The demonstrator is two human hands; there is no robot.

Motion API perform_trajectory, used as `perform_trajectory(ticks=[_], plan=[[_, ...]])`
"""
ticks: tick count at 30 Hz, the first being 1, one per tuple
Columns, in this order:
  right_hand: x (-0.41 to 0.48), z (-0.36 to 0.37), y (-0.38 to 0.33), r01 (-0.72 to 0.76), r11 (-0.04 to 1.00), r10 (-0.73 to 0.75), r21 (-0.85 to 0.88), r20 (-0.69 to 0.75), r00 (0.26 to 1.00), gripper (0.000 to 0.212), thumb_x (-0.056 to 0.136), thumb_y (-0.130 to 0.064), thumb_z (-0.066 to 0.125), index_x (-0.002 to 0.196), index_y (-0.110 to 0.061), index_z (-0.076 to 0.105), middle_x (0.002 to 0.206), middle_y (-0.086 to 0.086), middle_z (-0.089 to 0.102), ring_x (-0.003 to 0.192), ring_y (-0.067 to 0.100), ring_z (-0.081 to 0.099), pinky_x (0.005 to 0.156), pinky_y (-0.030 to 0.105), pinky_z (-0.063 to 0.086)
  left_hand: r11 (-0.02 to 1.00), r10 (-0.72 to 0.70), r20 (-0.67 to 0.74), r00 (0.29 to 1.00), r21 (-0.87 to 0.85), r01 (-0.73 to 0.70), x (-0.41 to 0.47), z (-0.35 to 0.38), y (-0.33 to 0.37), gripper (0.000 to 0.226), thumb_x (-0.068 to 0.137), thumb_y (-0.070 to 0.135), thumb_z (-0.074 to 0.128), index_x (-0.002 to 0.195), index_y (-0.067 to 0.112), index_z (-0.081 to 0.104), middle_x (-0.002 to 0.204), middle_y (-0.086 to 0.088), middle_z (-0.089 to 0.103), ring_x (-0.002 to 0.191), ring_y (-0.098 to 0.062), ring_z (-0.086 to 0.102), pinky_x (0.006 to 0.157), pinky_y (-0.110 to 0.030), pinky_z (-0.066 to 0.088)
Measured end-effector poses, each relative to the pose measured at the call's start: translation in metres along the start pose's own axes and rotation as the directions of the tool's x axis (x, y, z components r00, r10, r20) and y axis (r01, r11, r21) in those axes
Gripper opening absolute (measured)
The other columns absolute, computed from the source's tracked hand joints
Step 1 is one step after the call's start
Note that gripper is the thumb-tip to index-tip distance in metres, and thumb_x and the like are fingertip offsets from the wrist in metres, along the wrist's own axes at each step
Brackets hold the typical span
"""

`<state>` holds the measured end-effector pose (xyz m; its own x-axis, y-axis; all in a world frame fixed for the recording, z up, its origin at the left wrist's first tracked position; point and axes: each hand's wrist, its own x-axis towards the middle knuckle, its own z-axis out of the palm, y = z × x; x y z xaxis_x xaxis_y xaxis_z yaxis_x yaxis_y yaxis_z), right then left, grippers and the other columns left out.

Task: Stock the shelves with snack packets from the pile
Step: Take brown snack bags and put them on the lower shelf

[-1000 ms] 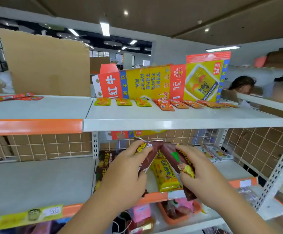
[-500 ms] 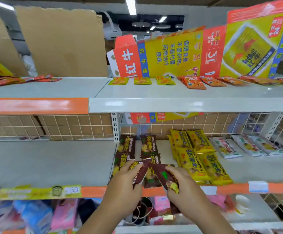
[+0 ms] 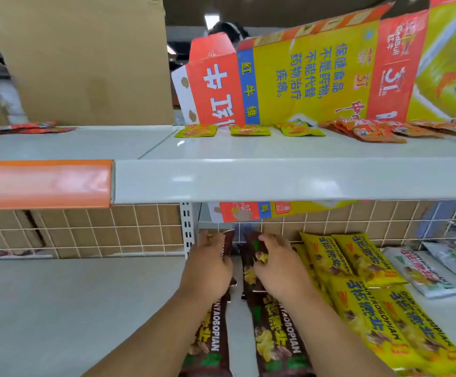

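Now that dark brown foil packets (image 3: 249,273), clamped in left hand (image 3: 210,270) and right hand (image 3: 278,270) fingers, are moved from front to rear edge of the grey metal shelf (image 3: 85,308), release is expected.

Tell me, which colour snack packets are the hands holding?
The dark brown packets: the left hand and right hand each grip one. The yellow packets and white packets lie farther right.

So both hands were way back on the pale grey metal shelf (image 3: 58,308), the left hand (image 3: 208,270) pinching a dark brown plastic snack packet (image 3: 229,246) and the right hand (image 3: 278,270) gripping a second brown packet (image 3: 249,257). Two more brown packets (image 3: 276,344) lay flat nearer the front, partly under the forearms, with bright yellow plastic snack packets (image 3: 357,278) just beside them on the right.
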<state>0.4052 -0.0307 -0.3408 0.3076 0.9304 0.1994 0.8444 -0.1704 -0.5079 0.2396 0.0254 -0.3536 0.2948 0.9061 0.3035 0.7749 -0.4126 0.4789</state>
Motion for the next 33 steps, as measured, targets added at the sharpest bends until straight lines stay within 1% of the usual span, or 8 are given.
perform_trajectory(ticks=[5,8,11,15,19,22,28,33], plan=[[0.035,0.046,0.007,-0.097,0.979,0.110,-0.179,0.064,0.992,0.063,0.097,-0.043,0.046,0.156,-0.035,0.025,0.163,0.006,0.019,0.134,0.035,0.043,0.107,0.043,0.043,0.961,-0.101,0.130,0.986,0.269,0.063,0.005,0.042,-0.014,0.066,0.099,0.035,0.050,0.157,0.025,0.022,0.165,-0.012,0.017,0.136,-0.037,0.040,0.110,-0.045,0.042],[0.045,0.058,0.010,-0.106,0.971,0.134,-0.215,0.120,0.984,0.069,0.098,-0.049,0.043,0.159,-0.038,0.012,0.168,0.007,0.004,0.141,0.036,0.035,0.109,0.045,0.040,0.944,-0.115,0.121,0.986,0.322,0.071,0.008,0.047,-0.011,0.067,0.101,0.043,0.042,0.160,0.026,0.015,0.166,-0.011,0.014,0.137,-0.036,0.039,0.110,-0.045,0.041],[0.048,0.056,0.006,-0.076,0.969,0.106,-0.233,0.116,0.988,0.071,0.097,-0.046,0.048,0.159,-0.034,0.016,0.167,0.008,0.008,0.139,0.036,0.039,0.108,0.044,0.043,0.959,-0.123,0.131,0.984,0.271,0.084,0.014,0.043,-0.011,0.063,0.100,0.048,0.041,0.157,0.028,0.025,0.164,-0.010,0.018,0.135,-0.034,0.041,0.106,-0.044,0.043],[0.043,0.058,0.003,-0.078,0.957,0.117,-0.279,0.128,0.985,0.073,0.098,-0.045,0.047,0.160,-0.035,0.011,0.168,0.006,0.003,0.141,0.036,0.033,0.109,0.046,0.042,0.967,-0.154,0.101,0.983,0.218,0.129,0.018,0.037,-0.019,0.064,0.097,0.028,0.050,0.156,0.029,0.026,0.164,-0.009,0.019,0.136,-0.032,0.039,0.106,-0.041,0.043],[0.042,0.056,0.001,-0.035,0.962,0.057,-0.271,0.075,0.996,0.070,0.098,-0.038,0.048,0.159,-0.033,0.015,0.168,0.003,0.006,0.144,0.030,0.031,0.109,0.042,0.043,0.965,-0.166,0.071,0.984,0.218,0.147,0.016,0.037,-0.022,0.067,0.097,0.023,0.049,0.158,0.029,0.022,0.167,-0.009,0.012,0.140,-0.032,0.033,0.108,-0.040,0.043],[0.040,0.060,0.002,-0.004,0.963,0.021,-0.269,0.060,0.998,0.066,0.099,-0.036,0.043,0.159,-0.032,0.018,0.168,0.000,0.007,0.145,0.028,0.029,0.107,0.041,0.043,0.947,-0.175,0.082,0.981,0.288,0.145,0.013,0.039,-0.021,0.072,0.098,0.030,0.050,0.160,0.030,0.013,0.168,-0.010,0.008,0.141,-0.034,0.032,0.107,-0.040,0.042],[0.034,0.065,0.001,-0.065,0.948,0.091,-0.311,0.070,0.993,0.072,0.098,-0.049,0.038,0.160,-0.035,0.005,0.169,-0.002,-0.001,0.145,0.028,0.026,0.104,0.044,0.044,0.911,-0.177,0.065,0.982,0.389,0.138,0.005,0.050,-0.020,0.069,0.101,0.056,0.026,0.162,0.030,0.004,0.170,-0.009,0.003,0.136,-0.033,0.037,0.102,-0.043,0.040],[0.030,0.071,-0.002,-0.101,0.942,0.117,-0.320,0.032,0.993,0.076,0.097,-0.052,0.040,0.160,-0.033,0.003,0.169,0.001,-0.002,0.141,0.030,0.030,0.102,0.044,0.044,0.897,-0.194,0.063,0.979,0.414,0.152,0.006,0.052,-0.019,0.070,0.101,0.056,0.025,0.162,0.030,0.002,0.170,-0.009,0.003,0.137,-0.032,0.038,0.102,-0.044,0.040]])
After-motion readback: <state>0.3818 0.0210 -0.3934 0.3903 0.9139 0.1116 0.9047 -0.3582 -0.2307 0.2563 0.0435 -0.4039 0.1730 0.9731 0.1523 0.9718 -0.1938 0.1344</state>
